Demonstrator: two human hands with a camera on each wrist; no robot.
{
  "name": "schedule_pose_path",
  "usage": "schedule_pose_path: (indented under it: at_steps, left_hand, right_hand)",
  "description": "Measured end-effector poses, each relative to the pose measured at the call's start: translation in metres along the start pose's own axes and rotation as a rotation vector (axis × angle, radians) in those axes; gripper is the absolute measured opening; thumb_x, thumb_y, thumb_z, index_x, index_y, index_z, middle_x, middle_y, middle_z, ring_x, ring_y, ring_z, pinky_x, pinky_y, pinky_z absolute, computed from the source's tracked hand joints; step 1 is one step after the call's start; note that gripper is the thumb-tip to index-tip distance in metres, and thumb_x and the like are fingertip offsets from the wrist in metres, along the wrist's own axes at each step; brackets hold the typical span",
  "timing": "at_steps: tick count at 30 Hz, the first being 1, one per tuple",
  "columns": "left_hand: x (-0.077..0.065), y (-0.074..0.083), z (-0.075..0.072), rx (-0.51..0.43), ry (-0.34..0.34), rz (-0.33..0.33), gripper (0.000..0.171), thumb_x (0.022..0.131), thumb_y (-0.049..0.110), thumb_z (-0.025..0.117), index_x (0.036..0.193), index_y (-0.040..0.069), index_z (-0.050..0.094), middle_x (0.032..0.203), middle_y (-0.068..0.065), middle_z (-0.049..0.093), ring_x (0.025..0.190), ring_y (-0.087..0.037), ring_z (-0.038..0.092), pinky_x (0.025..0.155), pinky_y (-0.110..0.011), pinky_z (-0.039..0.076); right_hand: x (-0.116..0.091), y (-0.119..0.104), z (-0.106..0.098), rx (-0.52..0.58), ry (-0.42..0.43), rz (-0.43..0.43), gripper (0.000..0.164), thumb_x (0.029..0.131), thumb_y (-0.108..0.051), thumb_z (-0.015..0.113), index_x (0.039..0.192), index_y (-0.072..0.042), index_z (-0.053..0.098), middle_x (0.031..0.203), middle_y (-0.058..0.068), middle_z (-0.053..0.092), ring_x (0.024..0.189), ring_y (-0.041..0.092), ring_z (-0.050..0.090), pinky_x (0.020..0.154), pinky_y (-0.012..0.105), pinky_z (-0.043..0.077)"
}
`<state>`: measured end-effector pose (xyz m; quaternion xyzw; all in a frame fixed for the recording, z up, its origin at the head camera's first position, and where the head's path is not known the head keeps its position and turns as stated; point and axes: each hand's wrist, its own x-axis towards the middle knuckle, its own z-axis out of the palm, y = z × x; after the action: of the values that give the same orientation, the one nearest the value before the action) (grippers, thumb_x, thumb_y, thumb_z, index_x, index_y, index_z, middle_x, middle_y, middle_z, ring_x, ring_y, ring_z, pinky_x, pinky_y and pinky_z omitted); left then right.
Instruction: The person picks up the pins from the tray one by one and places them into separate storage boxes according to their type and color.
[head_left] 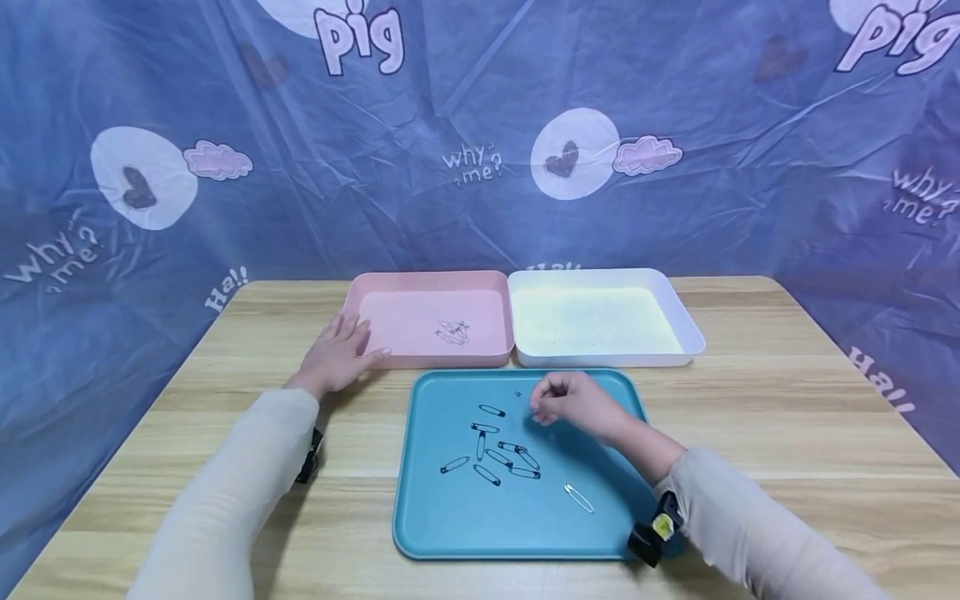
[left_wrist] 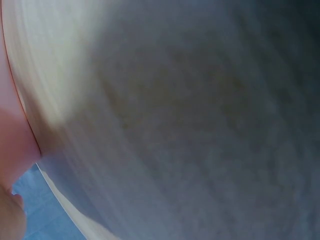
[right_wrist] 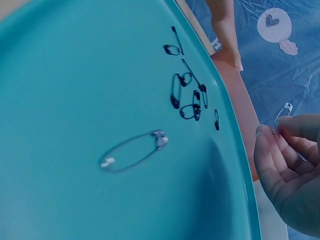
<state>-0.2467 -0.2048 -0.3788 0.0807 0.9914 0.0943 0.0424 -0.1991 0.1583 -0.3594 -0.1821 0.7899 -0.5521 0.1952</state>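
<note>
My right hand (head_left: 573,407) is over the upper right of the teal tray (head_left: 480,529). In the right wrist view, its thumb and fingertips pinch a silver safety pin (right_wrist: 283,114) that points upward. Another silver safety pin (head_left: 579,499) lies alone on the tray's lower right. Several black safety pins (head_left: 486,475) are scattered left of it, some overlapping. My left hand (head_left: 337,358) rests with spread fingers at the left rim of the pink tray (head_left: 397,312). Inside that tray is a small pile of silver safety pins (head_left: 453,333).
Right of the pink tray, and touching it, stands a white tray (head_left: 600,325). All three trays sit on a wood-grain table (head_left: 780,400). Behind the table hangs a blue printed cloth (head_left: 420,217). The left wrist view is mostly dark, blurred tabletop.
</note>
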Motion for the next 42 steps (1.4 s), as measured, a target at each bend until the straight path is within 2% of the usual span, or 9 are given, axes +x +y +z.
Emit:
schedule_pose_path:
  at_steps: [7, 12, 17, 22, 27, 31, 34, 37, 42]
  left_hand:
    - [0.000, -0.001, -0.001, 0.001, -0.003, -0.001, 0.086, 0.081, 0.066, 0.021, 0.137, 0.001, 0.017, 0.141, -0.019, 0.006, 0.127, -0.034, -0.008, 0.102, -0.045, -0.002]
    - [0.001, -0.002, 0.000, 0.012, 0.002, 0.007, 0.086, 0.081, 0.066, 0.021, 0.136, 0.000, 0.018, 0.141, -0.019, 0.007, 0.127, -0.034, -0.007, 0.102, -0.045, -0.002]
    - [0.001, -0.003, 0.000, 0.017, 0.008, 0.012, 0.085, 0.082, 0.065, 0.020, 0.137, 0.001, 0.017, 0.141, -0.019, 0.006, 0.127, -0.034, -0.008, 0.102, -0.044, -0.003]
    - [0.001, -0.003, -0.001, 0.014, 0.005, 0.013, 0.086, 0.081, 0.066, 0.019, 0.137, 0.001, 0.017, 0.141, -0.019, 0.006, 0.127, -0.034, -0.008, 0.102, -0.043, -0.004]
    - [0.000, -0.001, -0.001, 0.000, -0.001, 0.005, 0.085, 0.081, 0.066, 0.021, 0.137, 0.002, 0.016, 0.142, -0.018, 0.005, 0.127, -0.033, -0.008, 0.102, -0.043, -0.004]
    - [0.000, -0.001, -0.001, 0.000, 0.002, 0.011, 0.085, 0.082, 0.065, 0.021, 0.137, 0.001, 0.017, 0.141, -0.018, 0.006, 0.127, -0.034, -0.008, 0.102, -0.043, -0.003]
    - [0.000, -0.001, -0.001, 0.005, 0.007, 0.018, 0.085, 0.082, 0.065, 0.021, 0.136, 0.000, 0.018, 0.141, -0.019, 0.007, 0.127, -0.034, -0.007, 0.102, -0.043, -0.004]
    - [0.000, -0.001, -0.001, 0.009, 0.008, 0.022, 0.084, 0.082, 0.065, 0.021, 0.136, 0.000, 0.018, 0.141, -0.019, 0.007, 0.127, -0.035, -0.007, 0.102, -0.043, -0.003]
    - [0.000, 0.000, -0.001, 0.012, 0.008, 0.017, 0.084, 0.082, 0.065, 0.021, 0.136, 0.000, 0.018, 0.141, -0.019, 0.007, 0.127, -0.034, -0.006, 0.102, -0.044, -0.001]
  right_hand:
    - [0.021, -0.003, 0.003, 0.061, 0.057, 0.037, 0.009, 0.085, -0.002, 0.050, 0.081, 0.003, 0.056, 0.078, 0.016, 0.058, 0.074, 0.024, 0.058, 0.069, 0.032, 0.049]
    - [0.035, -0.005, 0.004, 0.116, 0.078, 0.035, 0.008, 0.084, 0.000, 0.051, 0.083, 0.007, 0.055, 0.080, 0.020, 0.057, 0.074, 0.026, 0.058, 0.069, 0.032, 0.050]
    - [0.047, -0.011, 0.004, 0.172, 0.112, 0.037, 0.006, 0.082, 0.003, 0.051, 0.084, 0.007, 0.055, 0.084, 0.017, 0.057, 0.073, 0.024, 0.058, 0.070, 0.032, 0.050]
    - [0.058, -0.017, 0.005, 0.210, 0.137, 0.041, 0.008, 0.082, 0.002, 0.053, 0.086, 0.008, 0.055, 0.089, 0.025, 0.056, 0.077, 0.029, 0.058, 0.071, 0.032, 0.049]
    - [0.069, -0.023, 0.007, 0.240, 0.163, 0.039, 0.006, 0.081, 0.001, 0.055, 0.085, 0.006, 0.056, 0.082, 0.020, 0.058, 0.074, 0.025, 0.058, 0.073, 0.036, 0.049]
    - [0.077, -0.028, 0.008, 0.239, 0.185, 0.097, 0.006, 0.080, -0.003, 0.058, 0.084, 0.001, 0.059, 0.082, 0.014, 0.060, 0.074, 0.026, 0.058, 0.075, 0.040, 0.046]
    - [0.083, -0.031, 0.010, 0.211, 0.203, 0.124, 0.006, 0.080, -0.007, 0.059, 0.083, -0.002, 0.060, 0.082, 0.012, 0.060, 0.076, 0.026, 0.059, 0.063, 0.033, 0.046]
    - [0.092, -0.033, 0.012, 0.217, 0.215, 0.105, 0.007, 0.081, -0.005, 0.058, 0.084, 0.001, 0.059, 0.083, 0.009, 0.059, 0.073, 0.021, 0.059, 0.058, 0.025, 0.046]
    - [0.109, -0.033, 0.016, 0.252, 0.240, 0.081, 0.008, 0.081, -0.002, 0.057, 0.086, 0.004, 0.059, 0.089, 0.010, 0.057, 0.071, 0.015, 0.058, 0.071, 0.029, 0.049]
